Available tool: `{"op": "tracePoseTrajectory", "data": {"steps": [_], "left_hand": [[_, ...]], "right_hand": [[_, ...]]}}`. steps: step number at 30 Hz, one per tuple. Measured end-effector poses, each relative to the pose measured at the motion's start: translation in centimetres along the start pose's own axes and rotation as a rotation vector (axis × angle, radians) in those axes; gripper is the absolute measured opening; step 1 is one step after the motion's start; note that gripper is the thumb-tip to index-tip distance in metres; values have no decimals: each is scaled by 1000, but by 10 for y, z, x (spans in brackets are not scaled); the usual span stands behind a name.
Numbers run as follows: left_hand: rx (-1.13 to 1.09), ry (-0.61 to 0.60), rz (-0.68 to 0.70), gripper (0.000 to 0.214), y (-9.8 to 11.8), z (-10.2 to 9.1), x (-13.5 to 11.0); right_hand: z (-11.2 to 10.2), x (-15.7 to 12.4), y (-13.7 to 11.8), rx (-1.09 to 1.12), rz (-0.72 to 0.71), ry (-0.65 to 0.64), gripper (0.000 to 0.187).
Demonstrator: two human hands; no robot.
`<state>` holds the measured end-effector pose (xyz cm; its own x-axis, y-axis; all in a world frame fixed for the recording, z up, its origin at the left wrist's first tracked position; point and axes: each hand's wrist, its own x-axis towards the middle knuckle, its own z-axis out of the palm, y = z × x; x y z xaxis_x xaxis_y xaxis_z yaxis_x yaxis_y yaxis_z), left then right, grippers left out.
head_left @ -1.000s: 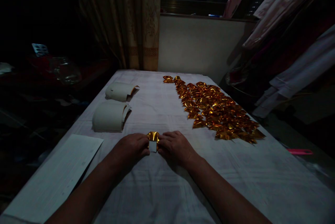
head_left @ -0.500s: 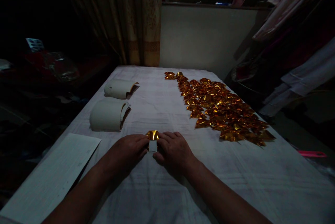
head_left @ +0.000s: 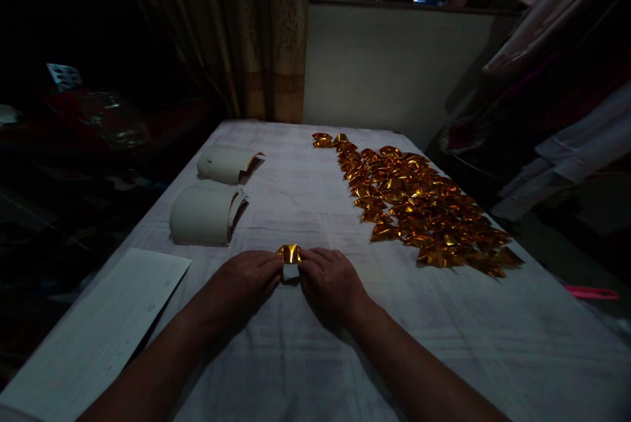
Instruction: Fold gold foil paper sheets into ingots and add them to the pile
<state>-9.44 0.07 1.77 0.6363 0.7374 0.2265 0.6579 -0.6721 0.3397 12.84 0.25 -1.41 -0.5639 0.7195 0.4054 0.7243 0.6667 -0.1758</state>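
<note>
Between my two hands is a small piece of gold foil paper, partly folded, with a pale flap on its near side. My left hand pinches its left end, fingers closed. At the opposite end, the closed fingers of my right hand grip it too. The thumbs and the paper's underside are mostly hidden. To the right of my hands lies a spread of many folded gold foil pieces, boat-like in shape.
Two curled stacks of pale sheets, a nearer one and a farther one, rest at left on the cloth-covered table. A flat white sheet lies near the left edge. Clothes hang at right; a curtain hangs behind.
The pale flap on the near side of the foil paper now looks shorter and tilted. Both hands keep their grip, and my right fingers have shifted slightly. The whole view has moved a little.
</note>
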Motion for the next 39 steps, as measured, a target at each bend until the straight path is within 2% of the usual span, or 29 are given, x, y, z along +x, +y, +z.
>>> {"op": "tracePoseTrajectory", "data": {"steps": [3,7,11,20,31,36,39], "left_hand": [[6,14,-13,25,-3,1,-2],[59,56,-71,11,-6,5,-2],[85,81,-142,19,-8,8,0],[105,124,-319,24,-3,17,8],[136,139,-357,15,-6,22,13],[144,114,-387,13,-5,21,14],[152,106,-401,14,-4,21,15]], "right_hand": [[2,-1,4,35,1,40,18],[3,-3,7,95,15,73,16],[3,-3,9,138,86,86,13],[6,4,7,92,305,5,15],[6,14,0,-3,415,-57,14],[9,12,2,9,413,-15,21],[7,10,-2,45,250,35,28]]}}
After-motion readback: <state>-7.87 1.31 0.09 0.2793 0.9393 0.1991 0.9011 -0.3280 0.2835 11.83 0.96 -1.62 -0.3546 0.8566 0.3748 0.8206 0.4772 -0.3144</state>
